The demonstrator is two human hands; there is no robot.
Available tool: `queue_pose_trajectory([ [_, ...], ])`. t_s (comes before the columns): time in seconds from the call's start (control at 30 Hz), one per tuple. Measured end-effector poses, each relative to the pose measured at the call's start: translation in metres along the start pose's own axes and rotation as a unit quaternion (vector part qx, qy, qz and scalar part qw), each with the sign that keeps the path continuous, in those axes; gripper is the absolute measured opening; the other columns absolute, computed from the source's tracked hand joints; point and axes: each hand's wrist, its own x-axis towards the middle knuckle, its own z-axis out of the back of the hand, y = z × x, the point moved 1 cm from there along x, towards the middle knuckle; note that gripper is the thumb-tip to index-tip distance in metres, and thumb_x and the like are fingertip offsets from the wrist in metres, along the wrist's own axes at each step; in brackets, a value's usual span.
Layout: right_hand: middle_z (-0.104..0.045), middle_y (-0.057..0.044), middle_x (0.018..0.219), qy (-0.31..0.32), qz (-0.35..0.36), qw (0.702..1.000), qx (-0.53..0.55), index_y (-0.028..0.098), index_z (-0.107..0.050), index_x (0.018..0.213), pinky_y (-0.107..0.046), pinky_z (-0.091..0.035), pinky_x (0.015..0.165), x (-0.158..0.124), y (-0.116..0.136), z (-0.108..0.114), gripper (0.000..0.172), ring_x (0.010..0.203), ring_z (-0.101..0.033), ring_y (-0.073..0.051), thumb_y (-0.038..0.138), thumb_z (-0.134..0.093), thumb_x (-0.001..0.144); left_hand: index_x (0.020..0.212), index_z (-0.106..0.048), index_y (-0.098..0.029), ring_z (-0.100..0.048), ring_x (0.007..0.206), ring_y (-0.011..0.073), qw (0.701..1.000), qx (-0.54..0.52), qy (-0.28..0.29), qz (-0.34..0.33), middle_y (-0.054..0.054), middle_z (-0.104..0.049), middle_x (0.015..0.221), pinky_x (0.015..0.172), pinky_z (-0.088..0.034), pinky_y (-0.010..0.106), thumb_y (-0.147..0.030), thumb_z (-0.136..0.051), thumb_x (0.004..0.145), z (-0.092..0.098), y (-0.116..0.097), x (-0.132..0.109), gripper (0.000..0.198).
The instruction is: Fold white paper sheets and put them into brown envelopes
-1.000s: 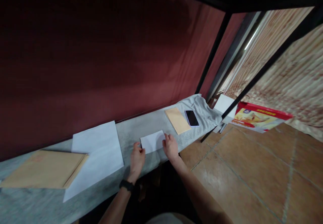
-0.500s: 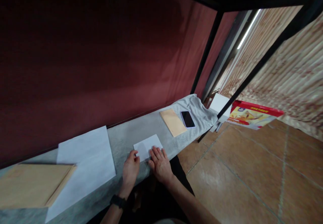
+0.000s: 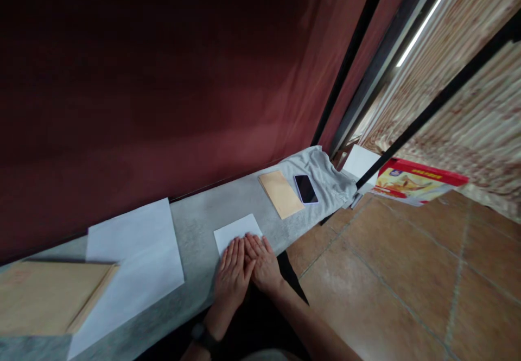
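A folded white sheet of paper (image 3: 236, 228) lies flat on the grey cloth-covered bench (image 3: 199, 222) in front of me. Both palms are down on its near part and hide that edge. My left hand (image 3: 233, 273) lies flat with fingers stretched out, its thumb touching the other hand. Right beside it, my right hand (image 3: 262, 263) presses flat on the paper's near right part, fingers extended. To the right of the paper rests a tan envelope (image 3: 281, 194), apart from my hands.
A phone (image 3: 306, 189) lies beyond the tan envelope. At left, a large white sheet (image 3: 140, 247) sits partly under a stack of brown envelopes (image 3: 52, 296). A dark red wall (image 3: 163, 133) runs behind the bench. A red-and-yellow box (image 3: 419, 181) stands on the tiled floor.
My left hand has moved right from the paper's left edge and now lies flat next to my right hand. The right hand stays on the paper. The view has shifted slightly.
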Motion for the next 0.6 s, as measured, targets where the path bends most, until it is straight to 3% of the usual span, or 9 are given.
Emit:
queue_pose_trajectory([
  [0.23, -0.044, -0.006, 0.156, -0.021, -0.046, 0.999, 0.0, 0.018, -0.039, 0.153, -0.047, -0.025, 0.123, -0.006, -0.025, 0.017, 0.049, 0.144, -0.04, -0.023, 0.03, -0.039, 0.106, 0.155, -0.029, -0.005, -0.035, 0.148, 0.0325, 0.999, 0.049, 0.003, 0.004, 0.022, -0.039, 0.157, 0.118, -0.034, 0.05, -0.057, -0.027, 0.1, 0.013, 0.016, -0.017, 0.076],
  [0.43, -0.048, -0.007, 0.153, -0.025, -0.07, 0.997, 0.011, 0.019, -0.048, 0.148, -0.05, -0.025, 0.122, 0.006, -0.025, 0.026, 0.045, 0.144, -0.04, -0.026, 0.034, -0.039, 0.106, 0.158, -0.02, -0.004, -0.032, 0.148, 0.034, 0.997, 0.069, -0.016, 0.013, 0.023, -0.037, 0.158, 0.117, -0.034, 0.052, -0.053, -0.025, 0.102, 0.012, 0.025, -0.027, 0.074],
  [0.5, -0.046, -0.008, 0.154, -0.013, -0.048, 0.998, 0.024, 0.017, -0.043, 0.151, -0.047, -0.028, 0.122, 0.02, -0.018, 0.024, 0.048, 0.144, -0.041, -0.024, 0.035, -0.036, 0.107, 0.157, -0.018, -0.002, -0.031, 0.149, 0.035, 0.997, 0.075, -0.021, 0.01, 0.025, -0.036, 0.158, 0.117, -0.034, 0.053, -0.05, -0.026, 0.102, 0.011, 0.024, -0.027, 0.074],
  [0.6, -0.042, -0.008, 0.157, 0.027, 0.04, 0.998, 0.039, 0.017, -0.036, 0.155, -0.041, -0.031, 0.12, 0.04, -0.009, 0.015, 0.052, 0.144, -0.04, -0.021, 0.038, -0.035, 0.107, 0.156, -0.018, 0.001, -0.029, 0.149, 0.036, 0.996, 0.083, -0.022, 0.011, 0.027, -0.036, 0.157, 0.117, -0.034, 0.054, -0.046, -0.027, 0.102, 0.01, 0.023, -0.028, 0.072],
])
